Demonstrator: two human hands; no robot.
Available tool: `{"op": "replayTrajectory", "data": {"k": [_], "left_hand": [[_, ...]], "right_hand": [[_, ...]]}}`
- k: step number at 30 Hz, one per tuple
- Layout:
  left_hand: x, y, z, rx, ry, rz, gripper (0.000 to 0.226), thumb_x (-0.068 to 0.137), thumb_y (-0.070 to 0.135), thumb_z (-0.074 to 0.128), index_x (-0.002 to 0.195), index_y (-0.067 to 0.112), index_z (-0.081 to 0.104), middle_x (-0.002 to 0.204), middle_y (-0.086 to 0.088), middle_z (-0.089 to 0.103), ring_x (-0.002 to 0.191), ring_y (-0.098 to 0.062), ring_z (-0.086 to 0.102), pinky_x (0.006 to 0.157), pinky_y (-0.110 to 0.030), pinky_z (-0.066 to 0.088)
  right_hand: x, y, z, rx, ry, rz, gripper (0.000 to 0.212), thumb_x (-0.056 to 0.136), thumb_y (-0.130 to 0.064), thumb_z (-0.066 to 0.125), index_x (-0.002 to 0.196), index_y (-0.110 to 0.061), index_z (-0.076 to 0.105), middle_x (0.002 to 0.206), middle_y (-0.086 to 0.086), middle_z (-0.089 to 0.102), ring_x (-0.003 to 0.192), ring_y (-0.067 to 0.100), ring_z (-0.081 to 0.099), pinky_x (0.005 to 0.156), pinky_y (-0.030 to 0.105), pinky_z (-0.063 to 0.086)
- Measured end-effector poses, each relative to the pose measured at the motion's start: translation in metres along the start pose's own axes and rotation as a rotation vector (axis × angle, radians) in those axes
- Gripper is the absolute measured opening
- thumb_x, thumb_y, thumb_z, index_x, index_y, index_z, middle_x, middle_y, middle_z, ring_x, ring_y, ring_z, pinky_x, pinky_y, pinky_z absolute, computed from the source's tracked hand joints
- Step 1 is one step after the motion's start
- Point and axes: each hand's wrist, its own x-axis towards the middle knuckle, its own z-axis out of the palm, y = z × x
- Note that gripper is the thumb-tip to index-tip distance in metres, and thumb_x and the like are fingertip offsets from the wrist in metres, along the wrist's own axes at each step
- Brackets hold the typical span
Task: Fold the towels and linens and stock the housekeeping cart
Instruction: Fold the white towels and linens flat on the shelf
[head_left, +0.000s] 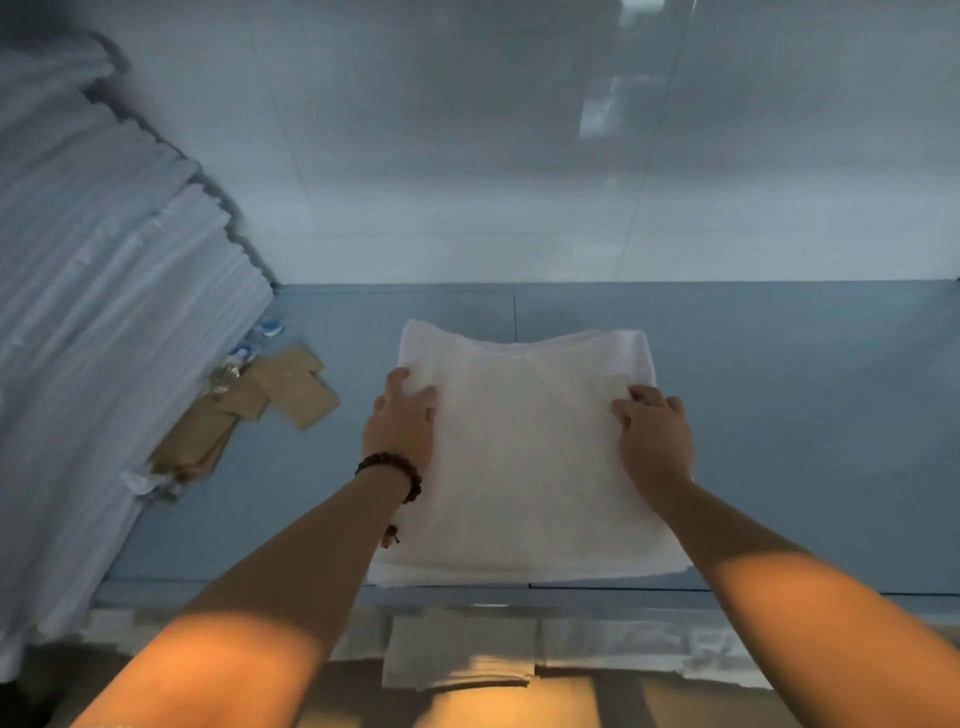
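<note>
A folded white towel lies on the blue shelf surface, its near edge at the shelf's front lip. My left hand, with a bead bracelet at the wrist, grips the towel's left edge, thumb on top. My right hand holds the right edge the same way, fingers curled over the cloth. Both forearms reach in from the bottom of the view.
A tall stack of folded white linens fills the left side. Brown paper packets and small plastic-wrapped items lie beside it. A grey back wall closes the shelf. Another folded white cloth sits below the front edge.
</note>
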Motion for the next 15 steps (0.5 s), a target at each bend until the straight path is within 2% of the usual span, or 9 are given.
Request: {"op": "replayTrajectory", "data": {"k": [5, 7, 10, 12, 13, 15], "left_hand": [[0.004, -0.014, 0.027, 0.007, -0.041, -0.043, 0.022, 0.095, 0.022, 0.040, 0.111, 0.022, 0.057, 0.147, 0.000, 0.027, 0.101, -0.028, 0.046, 0.076, -0.031, 0.034], [0.006, -0.018, 0.034, 0.011, -0.058, -0.061, 0.023, 0.096, 0.024, 0.038, 0.113, 0.022, 0.055, 0.147, -0.001, 0.028, 0.098, -0.026, 0.044, 0.076, -0.030, 0.032], [0.009, -0.021, 0.034, 0.001, -0.105, -0.084, 0.028, 0.099, 0.026, 0.034, 0.119, 0.024, 0.052, 0.148, -0.001, 0.027, 0.105, -0.027, 0.041, 0.080, -0.032, 0.032], [0.007, -0.022, 0.033, 0.090, -0.158, -0.111, 0.032, 0.099, 0.026, 0.030, 0.126, 0.027, 0.046, 0.152, -0.006, 0.022, 0.114, -0.030, 0.036, 0.091, -0.039, 0.034], [0.007, -0.021, 0.034, 0.226, -0.166, -0.078, 0.033, 0.099, 0.024, 0.029, 0.128, 0.028, 0.044, 0.155, -0.009, 0.016, 0.125, -0.035, 0.030, 0.101, -0.045, 0.030], [0.008, -0.016, 0.035, 0.429, -0.123, 0.049, 0.033, 0.098, 0.026, 0.029, 0.127, 0.025, 0.045, 0.161, -0.011, 0.002, 0.143, -0.040, 0.005, 0.115, -0.054, 0.008]], "right_hand": [[0.009, 0.011, 0.021, 0.023, -0.051, 0.016, 0.026, 0.096, -0.019, 0.050, 0.111, -0.018, 0.071, 0.135, 0.000, 0.054, 0.120, 0.027, 0.039, 0.092, 0.035, 0.040], [0.009, 0.014, 0.026, -0.003, -0.049, 0.004, 0.024, 0.096, -0.018, 0.051, 0.105, -0.018, 0.073, 0.135, 0.001, 0.055, 0.117, 0.030, 0.042, 0.090, 0.037, 0.042], [0.005, 0.015, 0.027, -0.015, -0.037, 0.003, 0.024, 0.095, -0.015, 0.051, 0.105, -0.016, 0.073, 0.136, 0.005, 0.054, 0.111, 0.035, 0.044, 0.087, 0.038, 0.044], [-0.004, 0.013, 0.029, -0.095, -0.083, 0.013, 0.029, 0.096, -0.019, 0.046, 0.117, -0.021, 0.066, 0.139, 0.004, 0.050, 0.109, 0.035, 0.043, 0.084, 0.038, 0.043], [-0.009, 0.011, 0.030, -0.158, -0.116, 0.024, 0.033, 0.097, -0.024, 0.042, 0.125, -0.024, 0.059, 0.143, 0.003, 0.045, 0.113, 0.035, 0.040, 0.088, 0.039, 0.041], [-0.017, 0.001, 0.033, -0.279, -0.176, 0.031, 0.044, 0.098, -0.038, 0.036, 0.141, -0.031, 0.041, 0.155, 0.003, 0.027, 0.134, 0.036, 0.024, 0.107, 0.047, 0.023]]}}
